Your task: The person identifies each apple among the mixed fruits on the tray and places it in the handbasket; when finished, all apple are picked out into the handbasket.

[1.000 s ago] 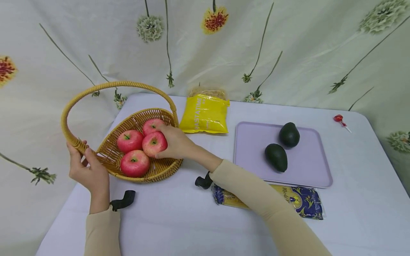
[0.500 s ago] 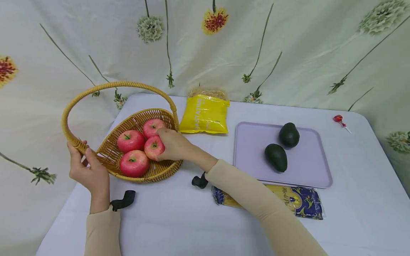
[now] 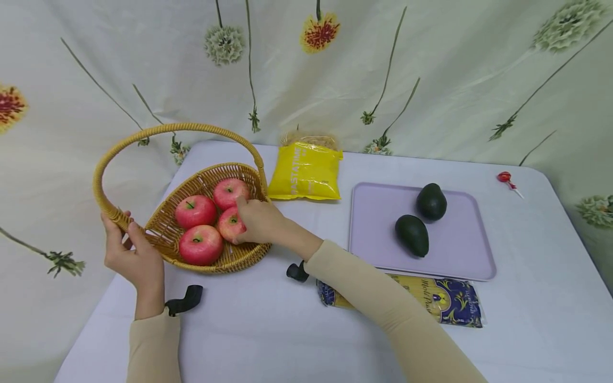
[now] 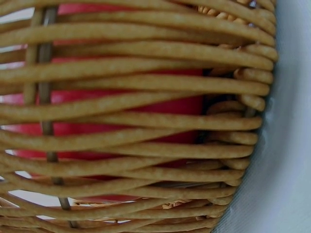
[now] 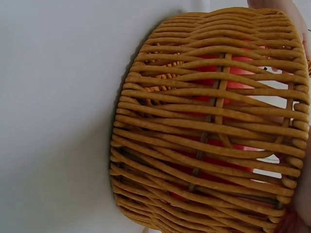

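A wicker basket (image 3: 249, 258) with a tall arched handle stands at the table's left, holding several red apples. My left hand (image 3: 136, 258) grips the foot of the handle at the basket's left side, thumb toward the inside. My right hand (image 3: 263, 219) reaches over the right rim, its thumb and fingers around an apple (image 3: 230, 224) set among the others. Part of that apple is hidden behind the hand. Beside it lie a front apple (image 3: 201, 246), a left apple (image 3: 195, 211) and a back apple (image 3: 231, 192). In both wrist views, the basket's weave (image 5: 204, 131) covers most of the red fruit.
A yellow pasta bag (image 3: 306, 173) lies right of the basket. Two avocados (image 3: 412, 235) rest on a lilac tray (image 3: 373, 250). A spaghetti packet (image 3: 450, 303) lies before the tray, partly under the right forearm. A red lollipop (image 3: 504, 177) is at far right.
My right hand has lowered its apple into the basket among the others and shifted slightly toward the near side. The left hand keeps its hold on the handle.
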Demonstrator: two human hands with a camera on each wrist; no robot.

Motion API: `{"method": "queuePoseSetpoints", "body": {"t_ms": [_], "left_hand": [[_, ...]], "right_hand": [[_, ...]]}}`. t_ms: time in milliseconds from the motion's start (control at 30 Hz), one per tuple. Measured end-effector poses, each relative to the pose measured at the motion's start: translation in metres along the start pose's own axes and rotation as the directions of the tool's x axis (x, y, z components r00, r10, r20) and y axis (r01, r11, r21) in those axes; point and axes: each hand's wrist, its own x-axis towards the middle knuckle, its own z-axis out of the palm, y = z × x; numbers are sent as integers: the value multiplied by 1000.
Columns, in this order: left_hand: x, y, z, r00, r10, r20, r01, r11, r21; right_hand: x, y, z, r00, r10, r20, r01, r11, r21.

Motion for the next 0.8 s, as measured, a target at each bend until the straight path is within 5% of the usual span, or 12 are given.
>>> {"method": "queuePoseSetpoints", "body": {"t_ms": [167,533,800], "left_hand": [[-2,5,-1,1000,-4,0,4,1000,-4],[7,-31,0,998,62,18,-62,998,-29],[6,-29,-2,998,57,33,-56,998,-32]], "right_hand": [[-3,-1,1,999,-29,-23,28,998,-55],[-9,0,-1,996,-65,-60,57,991,-122],[-25,7,-18,995,-79,-69,86,991,104]]}}
